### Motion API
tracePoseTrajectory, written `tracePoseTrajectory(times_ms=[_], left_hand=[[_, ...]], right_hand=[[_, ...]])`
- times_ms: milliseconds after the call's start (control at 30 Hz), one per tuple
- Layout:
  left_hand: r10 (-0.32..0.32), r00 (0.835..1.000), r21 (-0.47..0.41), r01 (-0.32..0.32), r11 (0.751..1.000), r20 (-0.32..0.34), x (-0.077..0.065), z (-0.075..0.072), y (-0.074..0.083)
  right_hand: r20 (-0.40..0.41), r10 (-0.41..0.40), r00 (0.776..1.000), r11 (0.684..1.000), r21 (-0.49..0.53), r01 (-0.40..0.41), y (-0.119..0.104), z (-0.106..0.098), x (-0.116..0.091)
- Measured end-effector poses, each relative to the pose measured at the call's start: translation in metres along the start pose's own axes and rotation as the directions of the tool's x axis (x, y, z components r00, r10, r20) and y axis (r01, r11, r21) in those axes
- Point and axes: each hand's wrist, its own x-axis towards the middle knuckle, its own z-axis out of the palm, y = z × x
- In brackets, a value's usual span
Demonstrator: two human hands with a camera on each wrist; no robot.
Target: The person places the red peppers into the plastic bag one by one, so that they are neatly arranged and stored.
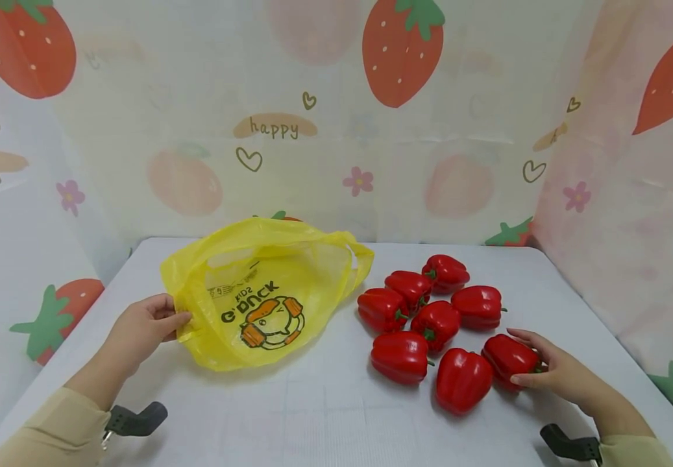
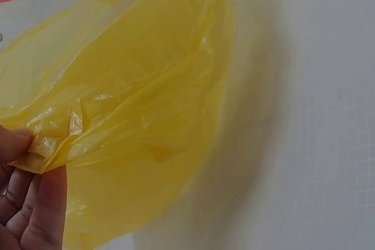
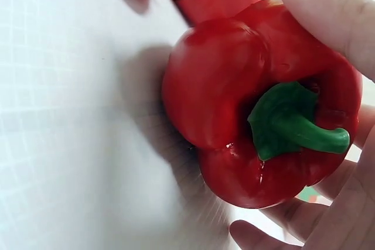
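Your left hand (image 1: 148, 324) pinches the edge of the yellow bag (image 1: 313, 295) between thumb and fingers. The bag is puffed out, on the left side of the white table (image 1: 313, 421), and has a duck picture (image 1: 273, 323) on it. Your right hand (image 1: 564, 368) holds 1 red pepper (image 1: 508, 360), with your thumb on 1 side and your fingers curled round the other. Its green stem (image 3: 296, 124) points toward your palm. That pepper is at the right front of a bunch. The 7 other red peppers (image 1: 463, 383) lie near it, to the right of the bag. Behind the table is a wall cloth (image 1: 324, 188) with strawberries, hearts and flowers.
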Motion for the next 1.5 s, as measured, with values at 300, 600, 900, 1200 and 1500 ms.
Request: tracePoseTrajectory(times_ms=[300,600,900,1200,1500], left_hand=[[0.023,1.0,-0.009,-0.023,1.0,0.003,-0.0016,0.0009,0.0013],[0.033,0.999,-0.008,-0.033,0.999,-0.004,-0.0015,0.0014,-0.0003],[0.036,0.999,-0.019,-0.036,0.999,0.003,-0.0018,0.0017,0.0017],[0.028,1.0,-0.029,-0.028,0.999,0.006,-0.0024,0.0017,0.0027],[0.031,1.0,-0.028,-0.031,0.999,0.003,-0.0026,0.0018,0.0026]], right_hand=[[0.015,0.001,1.0,1.0,-0.018,-0.001,-0.0029,-0.0012,-0.0028],[0.014,-0.025,1.0,0.999,-0.033,0.025,-0.0007,-0.0044,-0.0023],[-0.054,0.001,0.999,0.998,-0.063,-0.004,0.0043,-0.0028,-0.0013],[-0.11,-0.021,0.994,0.995,-0.097,0.01,0.0026,-0.0002,-0.0002],[-0.14,-0.04,0.989,0.994,-0.107,0.025,0.0033,-0.0007,-0.0005]])
